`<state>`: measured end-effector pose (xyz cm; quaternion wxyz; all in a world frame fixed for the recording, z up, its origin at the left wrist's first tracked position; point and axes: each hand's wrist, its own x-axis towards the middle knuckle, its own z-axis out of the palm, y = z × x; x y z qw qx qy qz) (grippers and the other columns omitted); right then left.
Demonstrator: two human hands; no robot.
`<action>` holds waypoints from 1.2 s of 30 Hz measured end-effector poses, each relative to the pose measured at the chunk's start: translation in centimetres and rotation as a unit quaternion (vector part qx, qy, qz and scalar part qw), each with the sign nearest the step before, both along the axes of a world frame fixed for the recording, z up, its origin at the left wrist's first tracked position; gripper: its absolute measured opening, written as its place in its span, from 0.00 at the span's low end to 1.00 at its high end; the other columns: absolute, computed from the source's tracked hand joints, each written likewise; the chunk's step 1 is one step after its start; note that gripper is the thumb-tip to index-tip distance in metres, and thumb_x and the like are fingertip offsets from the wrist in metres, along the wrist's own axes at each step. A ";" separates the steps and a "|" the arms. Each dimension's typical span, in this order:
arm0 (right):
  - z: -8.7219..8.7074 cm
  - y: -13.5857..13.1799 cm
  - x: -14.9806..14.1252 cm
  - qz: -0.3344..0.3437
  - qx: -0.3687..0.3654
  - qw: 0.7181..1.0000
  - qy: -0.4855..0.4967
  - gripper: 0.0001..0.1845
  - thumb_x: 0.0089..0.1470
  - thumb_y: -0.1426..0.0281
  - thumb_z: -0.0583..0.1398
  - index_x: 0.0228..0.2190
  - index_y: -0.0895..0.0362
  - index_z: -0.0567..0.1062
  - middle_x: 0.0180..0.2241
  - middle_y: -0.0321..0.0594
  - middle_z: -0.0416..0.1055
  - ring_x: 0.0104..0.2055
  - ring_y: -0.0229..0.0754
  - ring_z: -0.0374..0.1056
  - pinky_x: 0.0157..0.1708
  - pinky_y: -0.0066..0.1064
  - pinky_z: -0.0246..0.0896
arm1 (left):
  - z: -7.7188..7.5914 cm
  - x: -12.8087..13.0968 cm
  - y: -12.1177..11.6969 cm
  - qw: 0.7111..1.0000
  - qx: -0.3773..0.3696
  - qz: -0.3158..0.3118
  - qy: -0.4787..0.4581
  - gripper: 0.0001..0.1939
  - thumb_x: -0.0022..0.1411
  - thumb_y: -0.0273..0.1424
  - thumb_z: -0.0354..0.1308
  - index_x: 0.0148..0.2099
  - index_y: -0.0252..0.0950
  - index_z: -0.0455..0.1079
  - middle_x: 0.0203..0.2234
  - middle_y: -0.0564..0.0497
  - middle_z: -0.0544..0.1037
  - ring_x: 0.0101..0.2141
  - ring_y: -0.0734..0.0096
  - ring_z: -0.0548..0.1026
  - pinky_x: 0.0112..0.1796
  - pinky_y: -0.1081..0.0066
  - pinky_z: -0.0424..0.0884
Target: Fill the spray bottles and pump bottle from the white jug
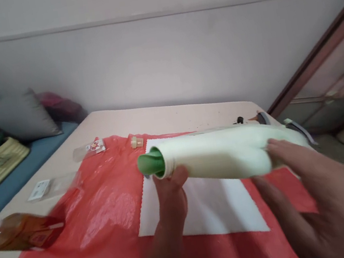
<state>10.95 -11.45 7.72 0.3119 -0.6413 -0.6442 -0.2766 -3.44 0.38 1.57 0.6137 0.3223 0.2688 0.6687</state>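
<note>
A pale cream tube-like container [215,152] lies sideways in the air over the table, its open, ridged mouth facing left. From that mouth sticks a green, rounded, spoon-like piece [149,163]. My left hand [172,192] grips the tube from below near the mouth, thumb on its near side; its other fingers are mostly hidden. At the tube's right end is my right hand [327,191], blurred, with thumb and forefinger spread apart. Whether those fingertips touch the tube I cannot tell. More pale material shows behind the tube's right end.
A white cloth [219,213] lies on red plastic sheeting [109,227] over the table [163,115]. To the left lie a bottle of brown liquid [20,231], a clear labelled container [53,187] and another clear container [88,149]. A small beige stopper-like piece [137,142] sits farther back.
</note>
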 end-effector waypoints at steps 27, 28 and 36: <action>-12.0 8.5 3.2 -0.072 -0.188 0.930 0.307 0.31 0.57 0.62 0.59 0.61 0.56 0.64 0.58 0.51 0.70 0.54 0.60 0.70 0.43 0.46 0.67 | -1.0 -5.6 5.4 0.947 -0.015 0.096 0.307 0.27 0.58 0.37 0.65 0.59 0.38 0.69 0.59 0.41 0.74 0.59 0.55 0.72 0.59 0.58 0.68; -11.8 8.6 2.9 -0.089 -0.197 0.929 0.302 0.33 0.57 0.63 0.59 0.62 0.56 0.63 0.58 0.51 0.70 0.56 0.60 0.69 0.44 0.47 0.67 | -1.3 -6.5 6.1 0.937 -0.042 0.129 0.323 0.23 0.59 0.37 0.64 0.56 0.38 0.71 0.56 0.41 0.76 0.57 0.56 0.74 0.57 0.58 0.69; -9.5 8.8 2.1 -0.205 -0.252 0.901 0.287 0.25 0.63 0.58 0.57 0.58 0.52 0.66 0.52 0.49 0.73 0.52 0.60 0.70 0.36 0.41 0.62 | -3.6 -8.3 7.6 0.863 -0.039 -0.023 0.503 0.27 0.53 0.32 0.65 0.56 0.35 0.72 0.53 0.39 0.78 0.55 0.52 0.75 0.54 0.56 0.70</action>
